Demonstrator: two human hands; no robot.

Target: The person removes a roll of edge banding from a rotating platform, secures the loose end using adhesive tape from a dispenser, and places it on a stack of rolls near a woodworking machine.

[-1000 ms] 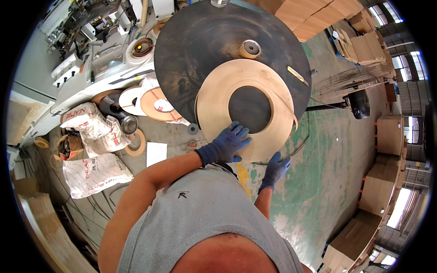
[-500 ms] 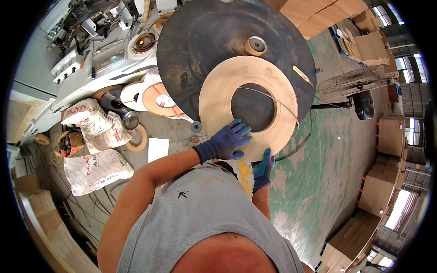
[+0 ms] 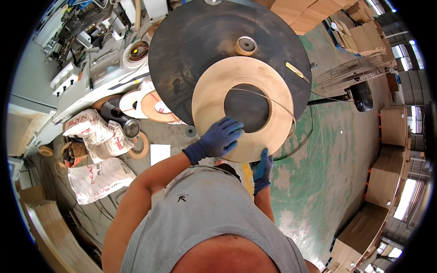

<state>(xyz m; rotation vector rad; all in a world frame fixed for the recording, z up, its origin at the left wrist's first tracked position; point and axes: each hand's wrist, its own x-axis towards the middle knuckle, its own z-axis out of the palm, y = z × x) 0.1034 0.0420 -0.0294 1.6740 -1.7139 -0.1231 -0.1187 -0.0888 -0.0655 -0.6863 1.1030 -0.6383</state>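
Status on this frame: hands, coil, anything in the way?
Left gloved hand on tan strip coil; right gloved hand at its near rim. Coil lies on round black tabletop, overhanging its near edge. Loose strand arcing over coil's center hole.

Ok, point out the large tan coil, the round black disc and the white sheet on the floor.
Large tan coil (image 3: 208, 104): head view, left side of its ring.
Round black disc (image 3: 193, 45): head view, bare upper-left surface.
White sheet (image 3: 160, 153): head view, its middle.

Red lettering (image 3: 92, 174) marks white sacks (image 3: 107, 179) at the left of the floor (image 3: 180, 144); a small black emblem (image 3: 181, 199) marks the grey shirt (image 3: 214, 209).
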